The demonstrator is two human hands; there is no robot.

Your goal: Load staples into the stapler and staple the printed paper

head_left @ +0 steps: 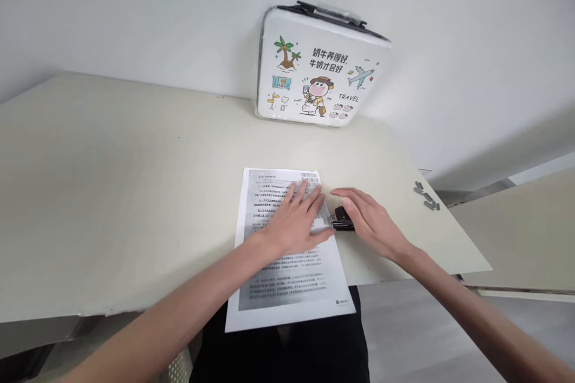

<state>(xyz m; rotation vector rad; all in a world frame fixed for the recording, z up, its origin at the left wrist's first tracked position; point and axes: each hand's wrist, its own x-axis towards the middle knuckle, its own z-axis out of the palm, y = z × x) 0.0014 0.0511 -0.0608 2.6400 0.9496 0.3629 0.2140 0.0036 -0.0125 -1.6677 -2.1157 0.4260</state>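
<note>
From where I sit at the controls, I see my left hand lying flat on a printed paper, fingers spread, the grip wide open and closed around nothing. The paper lies on the pale desk, its lower end reaching past the near edge, over dark trousers. At the paper's right side is a dark stapler, its front end meeting the edge near my left thumb; I can't tell whether the sheet sits between its jaws. My right hand is at the stapler, fingers long and lightly bent, partly covering it. Its palm side is hidden, so I can't tell how firmly that grip has hold. Small grey staple strips lie near the desk's right edge, and a white cartoon-printed case stands at the back by the wall.
</note>
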